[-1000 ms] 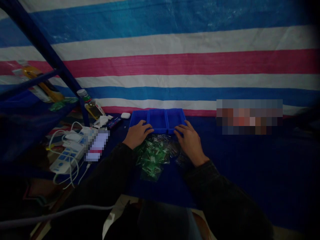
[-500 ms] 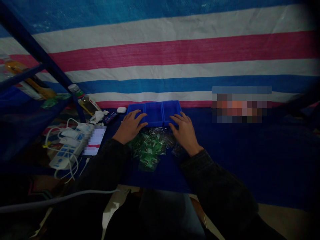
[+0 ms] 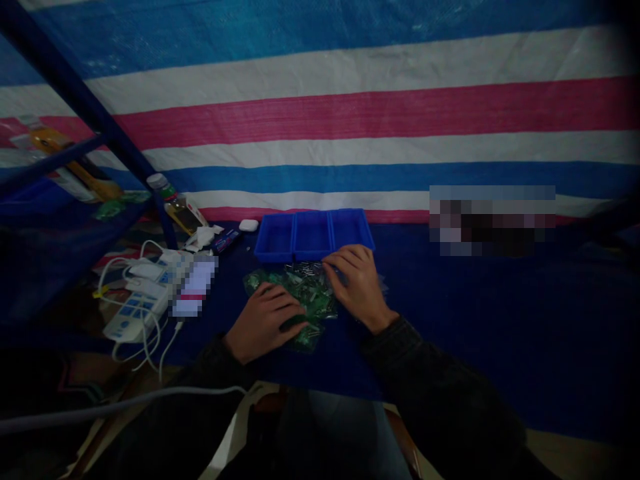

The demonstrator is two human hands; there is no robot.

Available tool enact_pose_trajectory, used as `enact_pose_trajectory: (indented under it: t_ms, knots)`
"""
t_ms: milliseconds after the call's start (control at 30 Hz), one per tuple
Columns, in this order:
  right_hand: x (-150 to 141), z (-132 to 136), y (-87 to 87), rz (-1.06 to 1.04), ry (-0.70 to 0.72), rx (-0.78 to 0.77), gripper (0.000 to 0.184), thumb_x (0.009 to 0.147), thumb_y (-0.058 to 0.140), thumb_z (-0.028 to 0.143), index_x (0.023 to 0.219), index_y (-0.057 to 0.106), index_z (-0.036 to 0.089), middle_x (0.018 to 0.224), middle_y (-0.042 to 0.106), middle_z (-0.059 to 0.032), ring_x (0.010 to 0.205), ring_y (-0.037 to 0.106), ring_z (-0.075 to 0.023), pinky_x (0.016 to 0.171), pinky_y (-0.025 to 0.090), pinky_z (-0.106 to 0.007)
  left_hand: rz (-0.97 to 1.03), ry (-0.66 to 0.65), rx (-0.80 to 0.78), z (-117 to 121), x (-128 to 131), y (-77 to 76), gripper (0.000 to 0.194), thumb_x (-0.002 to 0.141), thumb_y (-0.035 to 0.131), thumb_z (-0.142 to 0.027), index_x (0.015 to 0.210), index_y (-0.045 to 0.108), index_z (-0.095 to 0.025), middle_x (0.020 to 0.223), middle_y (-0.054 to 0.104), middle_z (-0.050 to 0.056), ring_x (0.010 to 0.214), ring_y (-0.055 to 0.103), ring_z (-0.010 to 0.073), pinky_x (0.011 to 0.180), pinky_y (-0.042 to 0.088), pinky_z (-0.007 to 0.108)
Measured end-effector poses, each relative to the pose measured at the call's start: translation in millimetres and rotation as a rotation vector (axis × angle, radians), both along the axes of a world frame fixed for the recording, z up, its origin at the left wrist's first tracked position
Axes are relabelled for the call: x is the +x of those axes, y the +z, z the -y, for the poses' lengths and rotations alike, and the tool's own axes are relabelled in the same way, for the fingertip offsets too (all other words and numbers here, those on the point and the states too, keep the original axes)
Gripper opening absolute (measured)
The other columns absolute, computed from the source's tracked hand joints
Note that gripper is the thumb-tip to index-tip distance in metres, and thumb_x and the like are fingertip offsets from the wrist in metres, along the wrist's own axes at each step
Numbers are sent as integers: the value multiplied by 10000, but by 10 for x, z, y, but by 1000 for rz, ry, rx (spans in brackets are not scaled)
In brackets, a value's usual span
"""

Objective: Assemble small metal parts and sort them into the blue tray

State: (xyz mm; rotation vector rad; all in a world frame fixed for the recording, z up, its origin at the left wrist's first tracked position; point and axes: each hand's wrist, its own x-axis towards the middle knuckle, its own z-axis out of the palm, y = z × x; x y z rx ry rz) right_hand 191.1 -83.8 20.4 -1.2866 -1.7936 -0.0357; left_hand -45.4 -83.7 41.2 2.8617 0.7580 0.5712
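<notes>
The left hand (image 3: pixel 263 322) and right hand (image 3: pixel 357 287) lie with bent fingers on a heap of small green plastic packets (image 3: pixel 313 283) just in front of the blue tray (image 3: pixel 313 259) (light, slippery things, so pinch one by its edge), but I cannot tell if they grip.

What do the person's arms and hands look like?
Both arms are covered by long, very dark sleeves that look knitted and a little speckled. The left sleeve and the right sleeve reach down to the wrists. The left hand and the right hand are bare, with no gloves.
</notes>
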Motion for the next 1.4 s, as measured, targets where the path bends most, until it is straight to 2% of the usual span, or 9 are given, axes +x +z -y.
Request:
enact_pose_trajectory:
  t_ms: [200,333,533,700,800,900,1067,1200,1400]
  knots:
    - [-43,32,68,-254,27,-141,209,1006,536,323,990,720,226,957,741,-55,971,622,-243,937,432,-423,384,135,-96,-134,67,159,62,921,691,-251,902,730,-206,907,736,27,867,656,170,823,508,332]
    - [-76,19,82,-553,205,-351,262,971,578,427,1090,704,231,1004,739,-46,923,651,-222,843,500,-359,553,293,-297,-397,187,276,168,918,687,-338,857,728,-187,820,713,21,745,645,153,710,522,288]
    - [-77,-70,-13,-750,256,-462,269,885,681,460,961,719,205,821,704,-18,729,619,-186,672,485,-305,651,212,-563,-835,486,119,285,919,662,-429,883,728,-154,711,666,8,612,595,129,561,480,237]
    - [-9,-93,31,-912,239,-466,263,870,691,471,863,684,208,691,675,-2,567,580,-161,555,453,-289,605,189,-298,-878,475,-77,288,973,606,-334,1229,657,-210,892,711,22,737,648,133,701,543,262]
    - [-24,-95,29,-994,259,-452,263,863,703,463,904,650,209,660,668,4,537,588,-157,539,458,-287,515,154,-28,-858,377,-139,279,995,559,-225,1256,654,-243,1050,706,56,949,658,167,889,550,336]
    - [-89,-90,-18,-1061,308,-461,308,854,720,442,1040,592,233,664,658,27,522,586,-151,519,460,-280,429,96,86,-841,330,-176,301,978,564,-168,1232,684,-279,1137,676,70,1062,617,195,939,543,385]
    - [-180,-59,-82,-1013,344,-469,388,899,655,428,1237,544,272,674,652,36,547,590,-167,524,469,-291,475,115,75,-805,362,-221,241,965,584,-179,1093,753,-293,1061,672,68,1041,600,206,820,561,363]
    - [-173,-38,-95,-849,322,-438,272,946,527,328,1152,676,233,727,689,0,610,586,-170,595,471,-304,560,163,36,-781,384,-222,175,965,603,-237,987,775,-261,1065,686,74,1078,604,222,837,553,377]
    - [-125,-71,-138,-659,122,-332,222,901,649,420,881,742,219,800,661,-23,706,572,-177,632,446,-298,648,223,-154,-760,435,-273,267,882,739,-354,1111,704,-220,767,694,-6,697,643,144,739,551,301]
